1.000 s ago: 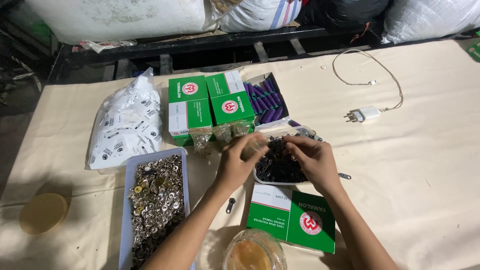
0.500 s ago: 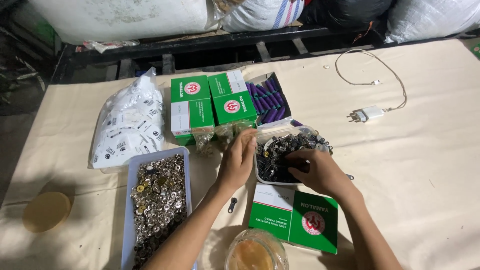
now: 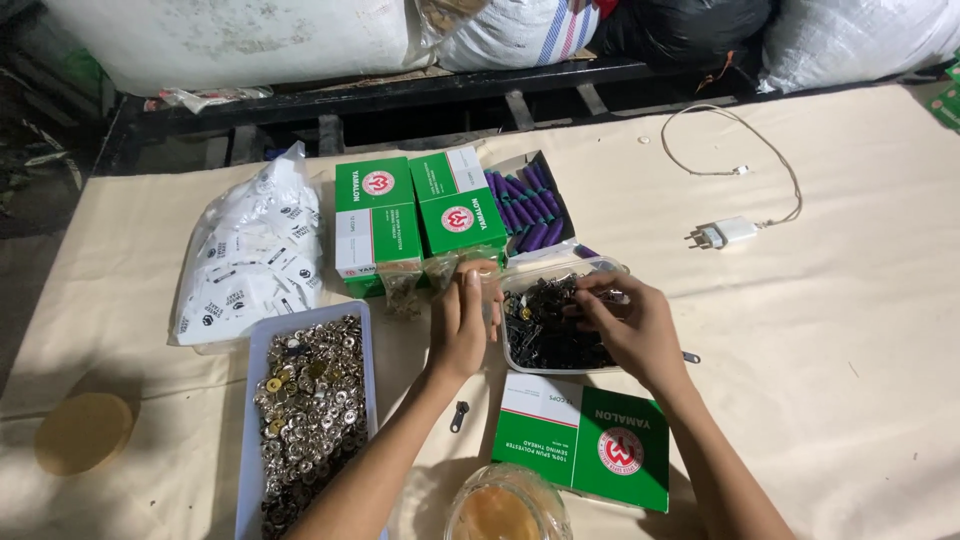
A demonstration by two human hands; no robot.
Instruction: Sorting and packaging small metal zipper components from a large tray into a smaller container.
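Head view looks down on a cloth-covered worktop [image 3: 850, 330] where both hands meet at a clear tray of black clips [image 3: 548, 335]. The right hand [image 3: 632, 325] lies over the tray's right half, its fingers [image 3: 590, 297] curled down and pinched together among the small dark pieces at the tray's upper edge; what exactly they clamp is too small to tell. The left hand [image 3: 462, 320] stands just beside the tray's left wall, fingers held upright and close together, thumb toward the tray, seeming to pinch something small, though I cannot tell what. So the clips lie directly under the right hand and to the right of the left hand, with the right hand the nearer of the two. The tray's long side runs from the person outward, toward the open box of purple spools [image 3: 530, 205]. Two green boxes [image 3: 415, 215] stand just beyond the left hand, and a flat green box [image 3: 590, 440] lies near the tray's close edge. A blue tray of metal buttons [image 3: 305, 410] sits well left, a loose zipper pull [image 3: 459, 415] between it and the flat box
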